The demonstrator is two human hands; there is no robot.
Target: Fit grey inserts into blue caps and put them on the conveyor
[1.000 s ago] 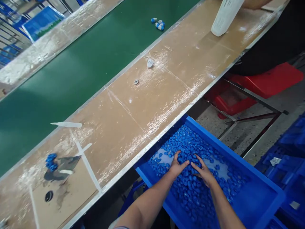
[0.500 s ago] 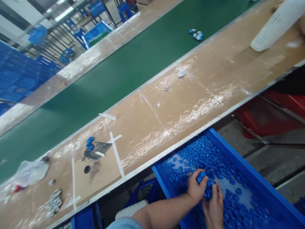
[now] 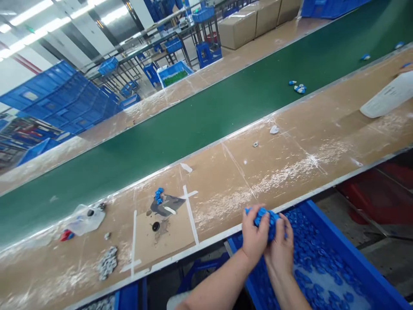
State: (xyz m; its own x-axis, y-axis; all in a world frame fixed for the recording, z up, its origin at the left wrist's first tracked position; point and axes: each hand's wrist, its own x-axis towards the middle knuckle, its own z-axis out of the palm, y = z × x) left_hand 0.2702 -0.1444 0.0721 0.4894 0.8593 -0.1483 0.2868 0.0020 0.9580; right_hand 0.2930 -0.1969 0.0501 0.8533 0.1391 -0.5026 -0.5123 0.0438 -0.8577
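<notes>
Between my two hands is a heap of small blue plastic pieces [image 3: 265,218], cupped above the near edge of the bench. My left hand [image 3: 254,234] wraps the heap from the left, fingers curled over it. My right hand [image 3: 281,243] closes round it from the right and below. Under my hands lies a blue tray [image 3: 358,254] with many more loose blue pieces [image 3: 311,245] spread over its pale bottom. On the bench to the left, a short row of blue pieces [image 3: 158,196] rests at a cardboard sheet [image 3: 177,237] taped down with white strips.
A green conveyor belt [image 3: 200,125] runs behind the bench [image 3: 226,189], carrying a few blue-and-white pieces [image 3: 300,88]. Grey pieces [image 3: 108,262] and a plastic bag [image 3: 87,219] lie at left. Another person's hand is partly visible at far right by a whitish translucent container [image 3: 387,97].
Both hands have risen from inside the tray to the bench edge, bringing a heap of blue pieces with them. The camera view has tilted upward and shifted left.
</notes>
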